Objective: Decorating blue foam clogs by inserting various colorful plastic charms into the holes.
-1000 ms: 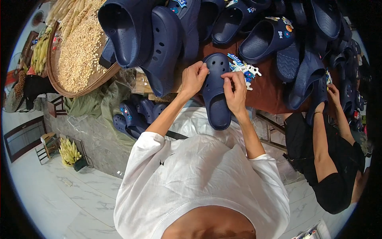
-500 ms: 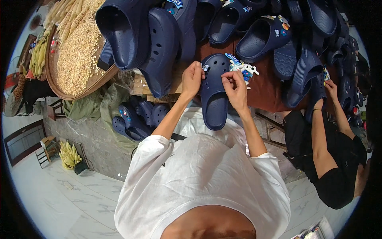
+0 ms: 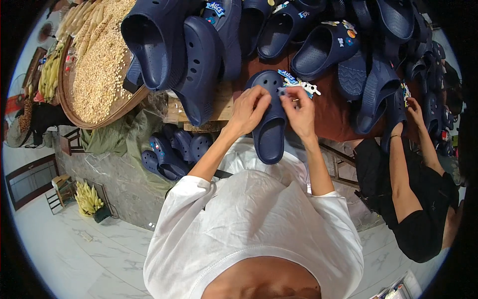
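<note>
A navy clog (image 3: pixel 270 140) stands in front of me, toe pointing away, at the edge of a brown-covered surface. My left hand (image 3: pixel 250 110) is closed round its left side, the fingers lying over the holed upper. My right hand (image 3: pixel 300 110) pinches a small bluish shoe charm (image 3: pixel 282 92) at the clog's right side; its exact shape is blurred. Just beyond those fingers lie several colourful charms (image 3: pixel 309 88), white and blue ones among them, partly hidden by the right hand.
Many navy clogs (image 3: pixel 326 52) crowd the far side, some with charms. A round tray of corn kernels (image 3: pixel 99 79) stands at left. More clogs (image 3: pixel 172 157) lie lower left. On the right, a person in black (image 3: pixel 416 209) handles another clog.
My left hand has shifted right and now covers part of the clog's upper. My right hand has moved slightly right, a charm showing at its fingertips. The view has shifted a little.
</note>
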Available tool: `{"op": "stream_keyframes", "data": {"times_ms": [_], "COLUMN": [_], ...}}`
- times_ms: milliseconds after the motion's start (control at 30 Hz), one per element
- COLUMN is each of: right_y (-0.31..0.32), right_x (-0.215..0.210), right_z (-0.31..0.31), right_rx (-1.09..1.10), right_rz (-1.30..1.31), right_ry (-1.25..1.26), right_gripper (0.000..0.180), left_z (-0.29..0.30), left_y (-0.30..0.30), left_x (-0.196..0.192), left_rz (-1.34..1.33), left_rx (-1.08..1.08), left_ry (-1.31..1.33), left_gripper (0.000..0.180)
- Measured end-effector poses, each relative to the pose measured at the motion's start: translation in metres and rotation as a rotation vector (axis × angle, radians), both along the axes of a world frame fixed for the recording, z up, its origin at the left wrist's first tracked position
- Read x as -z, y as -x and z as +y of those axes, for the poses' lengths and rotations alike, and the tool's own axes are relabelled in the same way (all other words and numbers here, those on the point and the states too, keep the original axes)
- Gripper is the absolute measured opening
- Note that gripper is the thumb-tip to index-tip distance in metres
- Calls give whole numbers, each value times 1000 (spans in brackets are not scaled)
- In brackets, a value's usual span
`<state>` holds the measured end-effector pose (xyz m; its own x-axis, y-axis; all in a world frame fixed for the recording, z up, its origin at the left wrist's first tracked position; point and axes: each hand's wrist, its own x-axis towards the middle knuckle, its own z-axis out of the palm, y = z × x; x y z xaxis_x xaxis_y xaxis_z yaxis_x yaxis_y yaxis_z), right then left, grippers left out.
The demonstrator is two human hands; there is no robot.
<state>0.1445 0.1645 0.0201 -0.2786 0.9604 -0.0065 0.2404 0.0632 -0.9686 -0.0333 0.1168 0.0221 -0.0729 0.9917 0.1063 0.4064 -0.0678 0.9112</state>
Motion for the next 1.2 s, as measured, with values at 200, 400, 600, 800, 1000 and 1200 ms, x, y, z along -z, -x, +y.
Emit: {"op": "stream_keyframes", "data": {"times_ms": [200,400,600,800,1000,1200], "right_y": [-42,-48,-29,-8,8,16], "right_x": [23,27,18,19,25,34], "right_z": [23,30,13,-11,-16,-19], "right_rx": [226,191,183,101,-10,-45], "right_rz": [-214,-382,-325,-309,-275,-274], "right_ry": [-145,-311,-399,-430,-462,-439], "right_gripper": [14,21,19,15,15,15], "left_z": [-23,-37,-39,-60,-129,-236], "left_y": [1,-16,-12,32,95,138], "left_x": [-14,7,9,-32,-59,-38], "left_rz": [202,322,340,322,416,607], "left_rx": [124,-74,-216,63,74,-74], "left_ry": [-92,-104,-152,-422,-458,-324], "left_gripper": [66,68,55,56,59,54]}}
